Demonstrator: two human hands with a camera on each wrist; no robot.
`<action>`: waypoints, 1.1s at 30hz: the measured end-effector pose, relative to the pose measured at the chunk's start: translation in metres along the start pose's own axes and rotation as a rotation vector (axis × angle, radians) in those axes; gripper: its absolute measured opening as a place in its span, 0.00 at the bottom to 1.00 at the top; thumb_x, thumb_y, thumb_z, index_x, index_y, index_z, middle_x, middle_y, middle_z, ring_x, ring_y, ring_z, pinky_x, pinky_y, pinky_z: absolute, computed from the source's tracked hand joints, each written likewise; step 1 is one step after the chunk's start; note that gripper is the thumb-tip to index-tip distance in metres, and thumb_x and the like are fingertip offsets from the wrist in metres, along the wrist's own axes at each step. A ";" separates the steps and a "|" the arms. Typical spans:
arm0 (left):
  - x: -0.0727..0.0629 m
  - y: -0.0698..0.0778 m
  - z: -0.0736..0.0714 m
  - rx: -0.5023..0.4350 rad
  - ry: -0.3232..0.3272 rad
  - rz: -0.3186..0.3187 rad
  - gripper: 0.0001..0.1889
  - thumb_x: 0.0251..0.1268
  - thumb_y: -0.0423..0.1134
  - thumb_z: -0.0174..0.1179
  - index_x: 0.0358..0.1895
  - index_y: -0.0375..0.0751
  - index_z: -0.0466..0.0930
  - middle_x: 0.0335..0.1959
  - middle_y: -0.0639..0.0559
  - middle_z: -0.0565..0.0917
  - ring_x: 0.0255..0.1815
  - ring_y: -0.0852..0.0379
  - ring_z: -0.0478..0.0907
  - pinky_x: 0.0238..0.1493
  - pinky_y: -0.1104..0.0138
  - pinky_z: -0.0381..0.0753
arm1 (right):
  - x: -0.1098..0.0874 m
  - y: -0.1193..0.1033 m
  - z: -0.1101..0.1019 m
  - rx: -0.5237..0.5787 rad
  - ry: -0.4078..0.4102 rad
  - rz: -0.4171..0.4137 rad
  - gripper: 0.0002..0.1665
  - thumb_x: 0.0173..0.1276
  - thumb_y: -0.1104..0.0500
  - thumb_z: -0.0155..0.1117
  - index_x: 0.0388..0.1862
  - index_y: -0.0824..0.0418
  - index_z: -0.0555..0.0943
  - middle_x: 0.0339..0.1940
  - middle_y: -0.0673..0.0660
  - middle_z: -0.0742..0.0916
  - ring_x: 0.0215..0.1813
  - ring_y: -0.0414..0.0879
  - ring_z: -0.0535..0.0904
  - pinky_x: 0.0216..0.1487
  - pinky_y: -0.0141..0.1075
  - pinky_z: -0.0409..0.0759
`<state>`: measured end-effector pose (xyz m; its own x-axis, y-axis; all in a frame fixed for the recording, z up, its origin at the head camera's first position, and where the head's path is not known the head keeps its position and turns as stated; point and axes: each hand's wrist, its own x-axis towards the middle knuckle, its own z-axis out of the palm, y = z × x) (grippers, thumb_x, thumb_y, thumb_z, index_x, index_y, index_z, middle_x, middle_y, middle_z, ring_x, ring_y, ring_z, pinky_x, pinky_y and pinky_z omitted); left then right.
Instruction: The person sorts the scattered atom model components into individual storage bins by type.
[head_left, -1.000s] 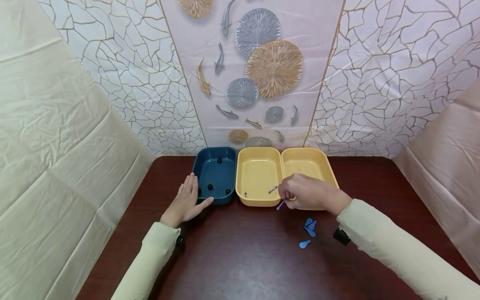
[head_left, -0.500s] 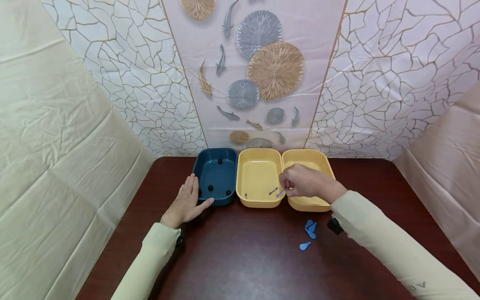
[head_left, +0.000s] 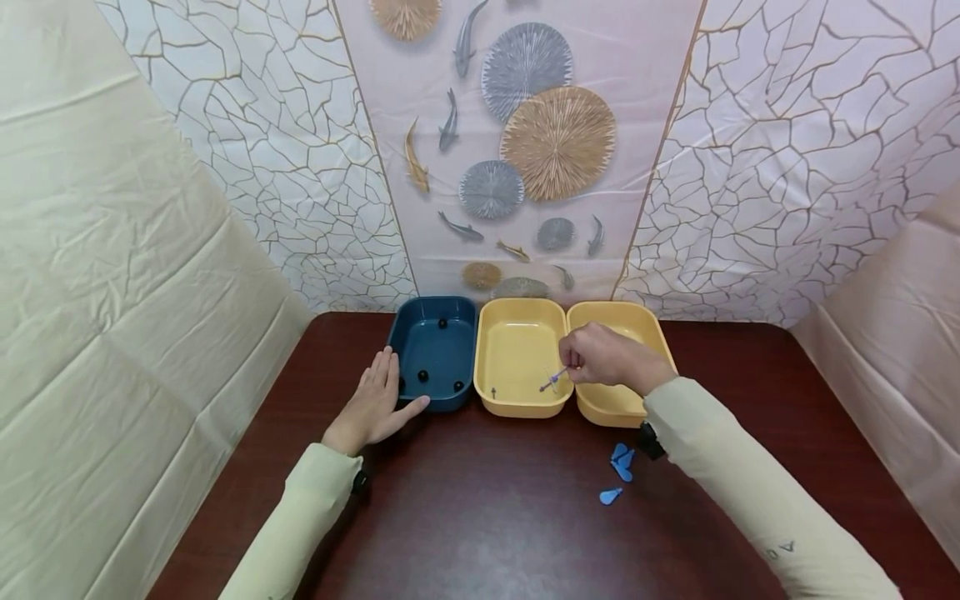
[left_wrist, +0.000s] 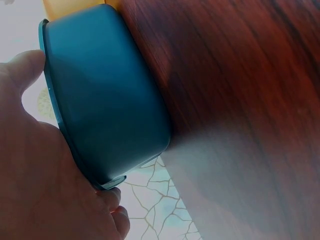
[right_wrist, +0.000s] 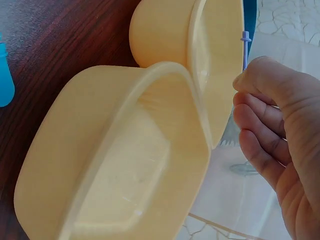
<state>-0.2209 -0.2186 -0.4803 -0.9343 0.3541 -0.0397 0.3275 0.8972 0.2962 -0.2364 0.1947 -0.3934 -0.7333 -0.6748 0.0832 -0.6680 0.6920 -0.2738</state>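
My left hand (head_left: 369, 407) rests on the near left rim of a dark blue bin (head_left: 437, 348), fingers straight and thumb spread along the edge. In the left wrist view the thumb touches the rim of this bin (left_wrist: 105, 95). My right hand (head_left: 606, 360) is over the inner edges of two yellow bins, pinching a thin purple stick (right_wrist: 245, 52) with a collared tip. That tip points down into the middle yellow bin (head_left: 519, 329), overlapping another small purple piece lying there. A second small purple piece (head_left: 493, 392) is near this bin's front left corner.
Several black balls, one of them a ball near the back (head_left: 442, 322), lie in the blue bin. The right yellow bin (head_left: 617, 413) stands beside the middle one. Blue teardrop-shaped pieces (head_left: 622, 462) lie on the dark wooden table (head_left: 487, 508), with a single blue piece (head_left: 611, 497) nearer.
My right hand has moved up and away from me with the purple stick, bringing its tip from the front rim to over the middle yellow bin. The left hand has stayed put.
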 end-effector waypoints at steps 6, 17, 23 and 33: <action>0.000 0.000 0.000 0.001 -0.007 -0.006 0.56 0.76 0.70 0.48 0.85 0.27 0.38 0.89 0.33 0.37 0.90 0.33 0.36 0.87 0.40 0.45 | 0.007 0.010 0.008 0.005 0.002 0.050 0.08 0.57 0.69 0.73 0.27 0.58 0.83 0.27 0.50 0.88 0.32 0.39 0.82 0.37 0.35 0.84; 0.000 0.001 0.000 -0.010 -0.004 -0.001 0.56 0.76 0.69 0.49 0.85 0.27 0.38 0.89 0.33 0.37 0.90 0.33 0.36 0.87 0.40 0.44 | 0.021 0.012 0.018 0.007 0.038 0.041 0.03 0.57 0.69 0.69 0.30 0.64 0.85 0.28 0.53 0.88 0.32 0.42 0.82 0.39 0.39 0.84; -0.001 0.001 0.000 -0.015 -0.007 -0.001 0.56 0.76 0.69 0.49 0.85 0.27 0.37 0.89 0.33 0.37 0.90 0.34 0.35 0.87 0.40 0.44 | 0.024 0.005 0.014 0.000 0.025 0.054 0.04 0.62 0.69 0.69 0.36 0.66 0.87 0.33 0.57 0.91 0.37 0.45 0.86 0.43 0.42 0.87; -0.001 0.001 -0.001 -0.017 0.006 0.009 0.56 0.76 0.70 0.49 0.85 0.26 0.39 0.88 0.32 0.38 0.90 0.33 0.37 0.87 0.40 0.45 | 0.006 -0.008 -0.011 -0.015 -0.025 0.071 0.07 0.66 0.66 0.72 0.42 0.66 0.88 0.38 0.58 0.91 0.41 0.48 0.88 0.46 0.43 0.89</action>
<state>-0.2200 -0.2184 -0.4794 -0.9323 0.3603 -0.0317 0.3331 0.8895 0.3128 -0.2373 0.1880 -0.3801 -0.7755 -0.6301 0.0400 -0.6165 0.7418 -0.2639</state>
